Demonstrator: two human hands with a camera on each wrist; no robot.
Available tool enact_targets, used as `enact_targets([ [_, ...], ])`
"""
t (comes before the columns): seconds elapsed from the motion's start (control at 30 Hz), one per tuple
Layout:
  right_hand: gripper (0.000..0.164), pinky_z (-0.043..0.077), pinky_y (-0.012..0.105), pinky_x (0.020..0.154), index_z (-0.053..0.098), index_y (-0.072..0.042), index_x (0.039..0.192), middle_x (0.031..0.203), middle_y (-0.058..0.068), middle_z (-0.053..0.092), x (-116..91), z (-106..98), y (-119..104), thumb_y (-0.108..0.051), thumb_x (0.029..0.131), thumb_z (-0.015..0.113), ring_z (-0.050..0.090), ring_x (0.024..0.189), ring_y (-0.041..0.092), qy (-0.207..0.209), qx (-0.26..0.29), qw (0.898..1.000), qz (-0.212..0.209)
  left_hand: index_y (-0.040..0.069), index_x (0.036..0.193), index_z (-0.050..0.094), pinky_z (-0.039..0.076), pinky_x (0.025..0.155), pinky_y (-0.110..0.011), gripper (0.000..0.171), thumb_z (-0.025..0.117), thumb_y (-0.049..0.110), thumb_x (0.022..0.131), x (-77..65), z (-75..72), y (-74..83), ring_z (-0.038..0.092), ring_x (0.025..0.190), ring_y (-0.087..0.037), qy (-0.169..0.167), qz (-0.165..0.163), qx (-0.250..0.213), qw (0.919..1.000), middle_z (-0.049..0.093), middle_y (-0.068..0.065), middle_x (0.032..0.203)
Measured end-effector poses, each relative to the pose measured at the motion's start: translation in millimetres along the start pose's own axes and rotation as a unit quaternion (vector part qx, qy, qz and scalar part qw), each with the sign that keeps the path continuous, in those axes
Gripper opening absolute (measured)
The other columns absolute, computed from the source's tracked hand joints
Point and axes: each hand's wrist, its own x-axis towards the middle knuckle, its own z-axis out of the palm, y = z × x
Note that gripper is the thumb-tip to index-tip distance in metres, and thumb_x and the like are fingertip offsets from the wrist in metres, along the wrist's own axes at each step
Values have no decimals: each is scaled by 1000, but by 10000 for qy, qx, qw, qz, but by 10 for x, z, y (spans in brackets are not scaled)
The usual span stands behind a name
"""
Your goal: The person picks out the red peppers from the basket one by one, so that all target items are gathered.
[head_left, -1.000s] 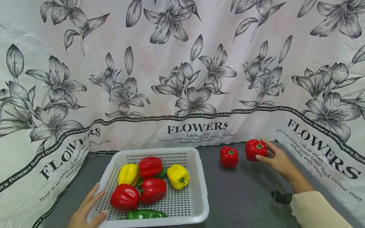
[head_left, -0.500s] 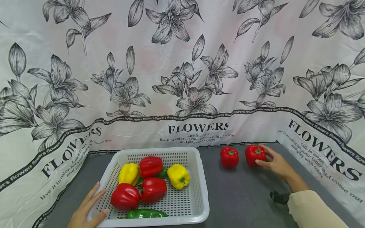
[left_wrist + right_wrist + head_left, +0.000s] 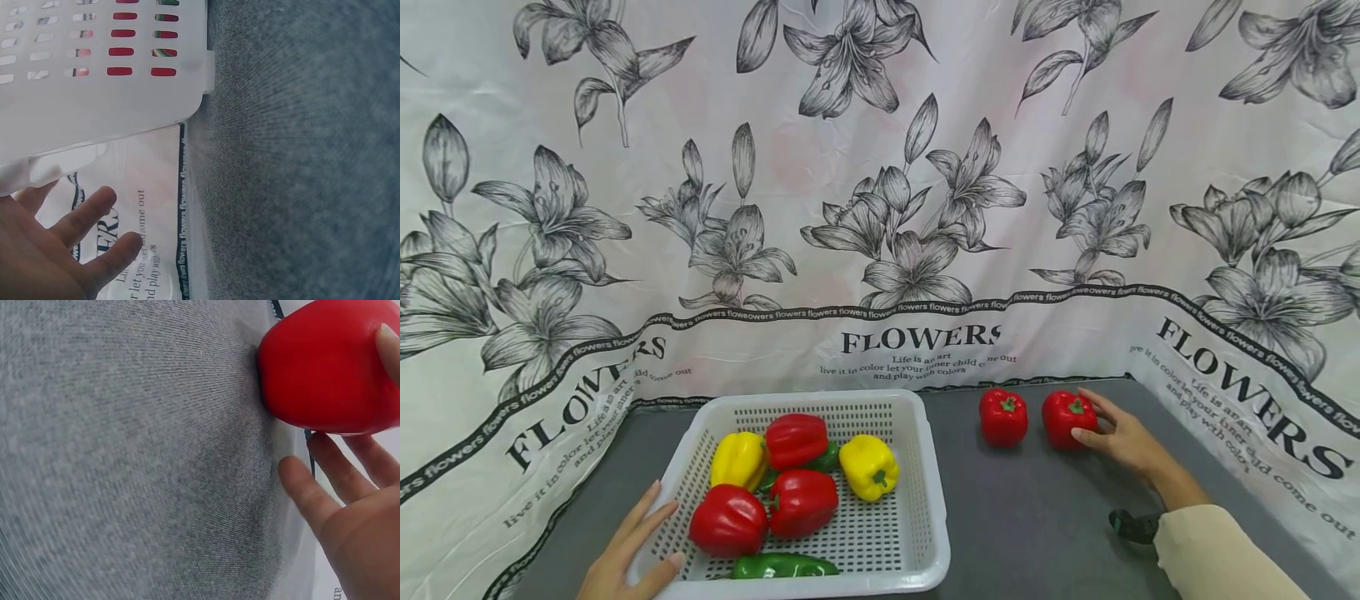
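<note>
My right hand (image 3: 1123, 437) holds a red bell pepper (image 3: 1063, 421) at the back right of the dark table, thumb on its near side and fingers round the far side. In the right wrist view this red bell pepper (image 3: 331, 369) sits right at the table surface. A second red bell pepper (image 3: 1002, 418) stands just to its left. My left hand (image 3: 628, 554) rests at the near left corner of a white perforated basket (image 3: 936, 508), its fingers extended and spread along the rim. In the left wrist view, the left hand (image 3: 62, 250) is just beside the basket wall (image 3: 112, 106).
In the basket lie red bell peppers (image 3: 805, 502), yellow bell peppers (image 3: 868, 467) and a long green pepper (image 3: 786, 566); more green shows beneath. A white floral curtain (image 3: 925, 242) surrounds the grey table (image 3: 1015, 525) at the back and sides.
My right hand has lowered the red bell pepper to the table surface, a little left of where it was held up. The left hand and the basket have stayed in place.
</note>
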Motion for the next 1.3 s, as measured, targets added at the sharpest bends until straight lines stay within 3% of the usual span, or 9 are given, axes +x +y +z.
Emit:
enact_targets([
  [0.4,89,26,72,96,8,-8,155,148,38,14,-11,-30,-51,-24,91,68,15,131,60,-154,-54,9998,-105,10,142,49,26,93,-74,66,65,47,89,-17,10,-1,25,134,-47,111,73,42,9999,18,-12,157],
  [0.67,88,42,61,93,6,-9,155,148,38,15,-48,-54,-107,-24,93,65,22,131,56,-92,168,9998,-1,11,141,50,27,93,-75,65,65,47,89,-20,15,-2,26,134,-46,176,126,19,9998,19,-12,157],
  [0.77,87,40,64,93,6,-8,155,147,37,19,-74,-85,-151,-28,94,63,26,130,55,-43,118,9999,-6,12,141,50,27,93,-74,64,65,46,89,-18,13,-5,27,133,-46,215,187,46,9996,20,-12,157],
  [1.07,81,36,68,92,6,-3,154,145,37,23,-227,-277,-364,-27,96,58,31,127,57,-98,-192,9996,-158,11,139,52,29,91,-74,60,66,42,90,-19,27,1,30,131,-46,396,501,75,9979,24,-11,155],
  [1.3,83,32,73,90,3,-3,154,146,38,20,-350,-397,-637,-28,97,58,28,126,59,-165,-559,9978,-330,11,140,51,27,92,-75,63,65,45,90,-12,18,-8,28,132,-48,277,375,30,9989,23,-12,155],
])
